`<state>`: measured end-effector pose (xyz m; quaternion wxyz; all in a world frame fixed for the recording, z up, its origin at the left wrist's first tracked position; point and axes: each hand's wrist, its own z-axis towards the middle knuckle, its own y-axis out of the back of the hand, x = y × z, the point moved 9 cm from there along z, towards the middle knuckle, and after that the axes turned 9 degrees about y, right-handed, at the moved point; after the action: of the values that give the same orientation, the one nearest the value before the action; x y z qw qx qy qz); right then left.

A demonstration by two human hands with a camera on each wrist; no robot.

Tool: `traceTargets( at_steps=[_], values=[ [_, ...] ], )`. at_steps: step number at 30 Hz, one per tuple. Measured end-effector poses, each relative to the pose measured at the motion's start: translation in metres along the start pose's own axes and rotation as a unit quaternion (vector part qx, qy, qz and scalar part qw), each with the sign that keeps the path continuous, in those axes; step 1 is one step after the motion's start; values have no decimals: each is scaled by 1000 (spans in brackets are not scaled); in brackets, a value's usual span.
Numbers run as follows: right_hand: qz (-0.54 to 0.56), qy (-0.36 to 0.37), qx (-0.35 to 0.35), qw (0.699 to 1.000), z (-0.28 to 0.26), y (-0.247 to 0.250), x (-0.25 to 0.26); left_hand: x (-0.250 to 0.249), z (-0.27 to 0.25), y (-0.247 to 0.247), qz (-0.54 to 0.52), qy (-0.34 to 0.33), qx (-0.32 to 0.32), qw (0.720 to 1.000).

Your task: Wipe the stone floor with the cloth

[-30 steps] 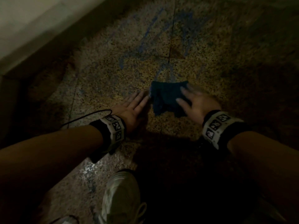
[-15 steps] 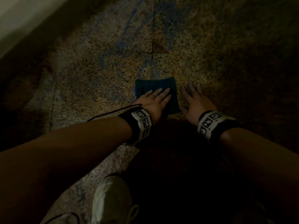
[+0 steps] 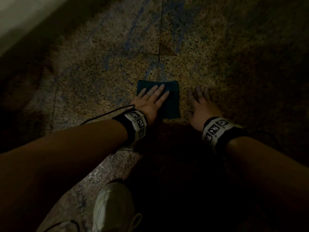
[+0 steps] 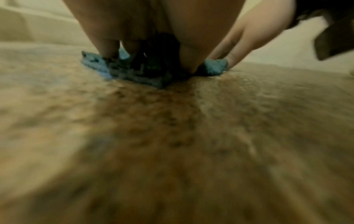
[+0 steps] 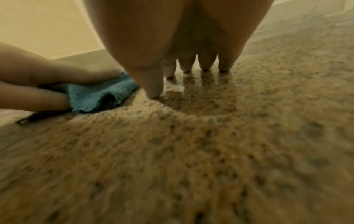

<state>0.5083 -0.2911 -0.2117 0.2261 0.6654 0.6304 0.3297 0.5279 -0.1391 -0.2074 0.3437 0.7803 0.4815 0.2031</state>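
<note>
A small folded teal cloth [image 3: 170, 104] lies flat on the speckled stone floor [image 3: 93, 77]. My left hand [image 3: 150, 99] lies on the cloth's left half with fingers straight, pressing it down; the left wrist view shows the cloth [image 4: 95, 63] bunched under the fingertips. My right hand [image 3: 200, 104] rests flat on bare floor just right of the cloth, apart from it, fingers spread. In the right wrist view the cloth [image 5: 99, 94] sits left of my thumb, and the right hand's fingertips [image 5: 205, 66] touch the stone.
Blue smears [image 3: 133, 30] mark the floor beyond the cloth, beside a tile joint [image 3: 161, 30]. A pale wall base [image 3: 25, 15] runs along the upper left. My white shoe [image 3: 113, 208] stands near the bottom edge. A black cable [image 3: 103, 114] trails from the left wristband.
My left hand moved right from bare floor onto the cloth. My right hand came off the cloth and now lies on the floor beside it. The cloth now lies flatter and squarer.
</note>
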Motion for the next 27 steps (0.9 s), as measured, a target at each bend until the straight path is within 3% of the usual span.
traceTargets(
  at_steps=[7,18,27],
  values=[
    [11,3,-1,1000,-1,0,0,7,-2,-1,10,32,38,999],
    [8,-9,-19,1000,-2,3,9,15,-47,-32,75,57,91,991],
    [30,-3,3,1000,2,-7,16,37,-25,-16,9,101,89,991]
  ],
)
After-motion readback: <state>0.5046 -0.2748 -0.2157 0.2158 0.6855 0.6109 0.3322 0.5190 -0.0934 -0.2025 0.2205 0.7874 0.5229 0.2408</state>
